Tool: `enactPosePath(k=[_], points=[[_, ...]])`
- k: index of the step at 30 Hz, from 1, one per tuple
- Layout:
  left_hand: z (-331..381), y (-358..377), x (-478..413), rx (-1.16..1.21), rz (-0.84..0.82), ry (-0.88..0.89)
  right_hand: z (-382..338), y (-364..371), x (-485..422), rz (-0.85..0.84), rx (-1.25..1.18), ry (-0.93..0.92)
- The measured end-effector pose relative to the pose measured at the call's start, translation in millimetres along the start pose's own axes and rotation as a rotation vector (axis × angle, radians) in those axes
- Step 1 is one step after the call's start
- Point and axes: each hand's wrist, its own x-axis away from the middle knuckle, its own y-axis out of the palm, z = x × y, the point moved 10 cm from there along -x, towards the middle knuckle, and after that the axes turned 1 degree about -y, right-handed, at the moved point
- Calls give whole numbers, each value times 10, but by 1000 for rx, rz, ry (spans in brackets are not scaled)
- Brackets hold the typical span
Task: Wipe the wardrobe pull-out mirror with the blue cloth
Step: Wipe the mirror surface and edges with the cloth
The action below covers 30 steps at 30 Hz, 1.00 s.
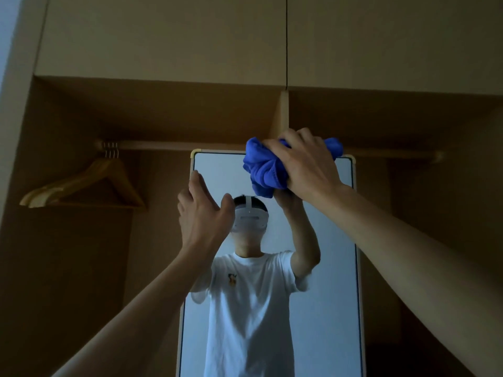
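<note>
Two bare forearms [408, 254] reach up from the bottom of the frame toward the mirror [329, 268], which stands pulled out of the wardrobe [163, 36] in the centre. The right hand [307, 164] has its grip closed round the bunched blue cloth [265, 170] and holds it against the glass at the mirror's top edge, right of centre. The left hand [202, 210] is spread, thumb apart, with its fingertips at the mirror's left edge near the top corner; it looks to be steadying the panel.

To do this pass well, I would flatten the wad so more cloth meets the glass. I would then work from the top down in overlapping strokes, taking in both upper corners, with the left hand bracing the frame so the panel cannot swing.

Wooden hangers [81, 183] hang from the rail [177, 145] at left. No writing can be read: the reflected white T-shirt [250, 308] bears a small coloured chest print, too small to make out, and the headset [249, 219] shows no legible brand.
</note>
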Motion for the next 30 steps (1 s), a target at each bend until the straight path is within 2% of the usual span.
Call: enactPosePath(k=[8,14,18,22,30], points=[[324,-20,-216,-162,59,136,74,63,47,-20,-4,48],[735,139,-323,-439,70,415,88,95,59,-21,-14,62],[956,277,-310,-386,-4,507,89,132,67,-24,-27,76],[984,341,-290,-245,-108,475,100,163,89,-35,-60,86],[944,353,-177,-187,-121,486,34,234,284,-67,-61,106]])
